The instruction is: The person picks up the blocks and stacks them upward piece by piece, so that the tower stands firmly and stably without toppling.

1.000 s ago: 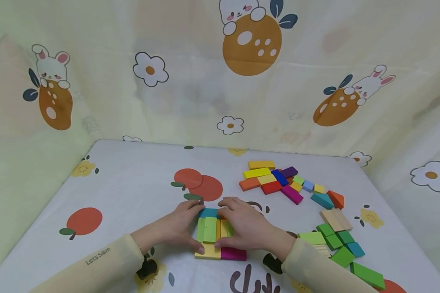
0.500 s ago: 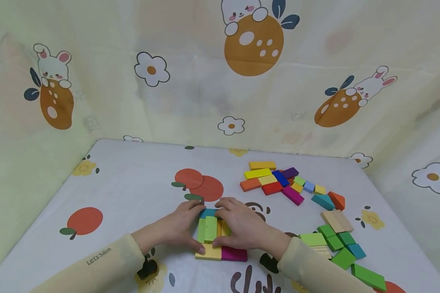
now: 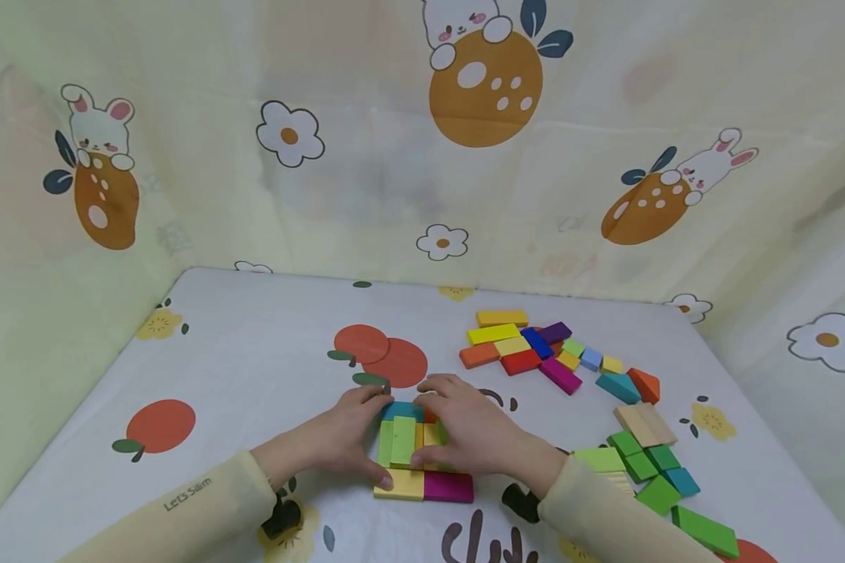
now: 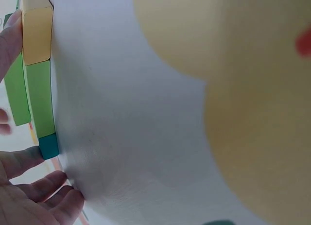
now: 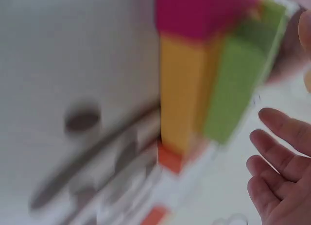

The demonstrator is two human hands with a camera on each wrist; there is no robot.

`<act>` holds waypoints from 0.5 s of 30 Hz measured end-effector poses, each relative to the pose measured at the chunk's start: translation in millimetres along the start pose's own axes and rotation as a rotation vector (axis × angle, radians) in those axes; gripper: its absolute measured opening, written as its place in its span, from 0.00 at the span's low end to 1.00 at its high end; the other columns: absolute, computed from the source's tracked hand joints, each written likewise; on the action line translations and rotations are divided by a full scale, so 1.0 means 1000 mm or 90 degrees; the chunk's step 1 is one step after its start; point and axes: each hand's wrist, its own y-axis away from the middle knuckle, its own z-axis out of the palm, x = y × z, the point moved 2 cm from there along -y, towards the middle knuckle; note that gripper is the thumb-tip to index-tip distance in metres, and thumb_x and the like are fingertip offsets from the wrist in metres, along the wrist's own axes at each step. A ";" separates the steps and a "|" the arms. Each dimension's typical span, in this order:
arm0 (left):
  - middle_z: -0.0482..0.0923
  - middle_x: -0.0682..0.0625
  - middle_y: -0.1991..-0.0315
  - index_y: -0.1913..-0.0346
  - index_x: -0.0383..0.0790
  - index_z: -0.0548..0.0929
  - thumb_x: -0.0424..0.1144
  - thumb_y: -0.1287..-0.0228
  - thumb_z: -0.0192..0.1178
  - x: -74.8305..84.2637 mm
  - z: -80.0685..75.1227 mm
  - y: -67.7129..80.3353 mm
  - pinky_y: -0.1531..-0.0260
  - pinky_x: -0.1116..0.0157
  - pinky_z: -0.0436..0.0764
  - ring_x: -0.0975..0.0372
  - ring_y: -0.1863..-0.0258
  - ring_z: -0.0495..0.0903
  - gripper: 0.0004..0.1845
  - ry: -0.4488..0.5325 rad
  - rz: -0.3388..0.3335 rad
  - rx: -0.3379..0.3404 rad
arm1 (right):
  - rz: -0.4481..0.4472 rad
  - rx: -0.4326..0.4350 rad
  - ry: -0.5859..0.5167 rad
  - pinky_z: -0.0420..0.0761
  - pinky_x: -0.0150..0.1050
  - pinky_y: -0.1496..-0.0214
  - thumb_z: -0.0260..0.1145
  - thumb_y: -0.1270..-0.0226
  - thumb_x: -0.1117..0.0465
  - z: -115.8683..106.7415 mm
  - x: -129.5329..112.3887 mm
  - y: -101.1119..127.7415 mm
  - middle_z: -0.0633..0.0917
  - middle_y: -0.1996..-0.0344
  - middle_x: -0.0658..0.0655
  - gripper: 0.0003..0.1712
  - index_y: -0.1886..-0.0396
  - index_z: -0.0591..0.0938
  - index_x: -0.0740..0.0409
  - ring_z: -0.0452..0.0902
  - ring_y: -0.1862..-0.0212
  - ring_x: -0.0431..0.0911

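Note:
Coloured wooden blocks lie together as a flat rectangle between both hands. A pale yellow block [image 3: 399, 486] and a magenta block [image 3: 447, 486] form the near side, a teal block [image 3: 403, 411] the far left. A light green block [image 3: 404, 442] lies raised on the left side; another green block [image 5: 238, 84] rests over the yellow right side. The left hand [image 3: 348, 438] has its thumb on the pale yellow block and index fingertip at the teal one. The right hand [image 3: 472, 430] hovers over the right side, fingers spread and relaxed, covering part of it.
At the back right lie loose blocks in several colours, with a red block [image 3: 520, 362] among them. Bare wood blocks [image 3: 645, 423] and several green blocks, such as one long green block [image 3: 705, 531], line the right side. A printed cloth [image 3: 253, 352] covers the table.
The right hand has lifted and shifted slightly away from the blocks, uncovering an orange-red block at the far right and more of the green one. The left hand stays put.

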 end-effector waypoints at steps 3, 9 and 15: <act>0.57 0.37 0.22 0.24 0.35 0.65 0.57 0.57 0.82 0.000 0.001 -0.001 0.29 0.43 0.71 0.44 0.23 0.57 0.59 0.001 -0.004 -0.001 | 0.025 0.012 -0.025 0.75 0.59 0.30 0.76 0.42 0.38 -0.008 0.011 0.008 0.76 0.33 0.57 0.35 0.40 0.83 0.53 0.67 0.28 0.55; 0.58 0.37 0.22 0.25 0.33 0.65 0.56 0.58 0.83 0.002 0.001 0.002 0.28 0.44 0.71 0.44 0.23 0.58 0.59 0.000 -0.010 0.003 | 0.062 -0.022 -0.051 0.76 0.59 0.30 0.78 0.47 0.36 -0.008 0.029 0.026 0.76 0.32 0.55 0.39 0.40 0.84 0.51 0.66 0.27 0.54; 0.57 0.37 0.22 0.25 0.33 0.65 0.56 0.58 0.83 0.003 0.001 0.001 0.28 0.44 0.71 0.44 0.23 0.58 0.59 -0.004 -0.009 0.001 | 0.050 0.001 -0.046 0.78 0.57 0.31 0.79 0.48 0.36 0.000 0.034 0.032 0.77 0.34 0.55 0.39 0.42 0.84 0.52 0.68 0.30 0.53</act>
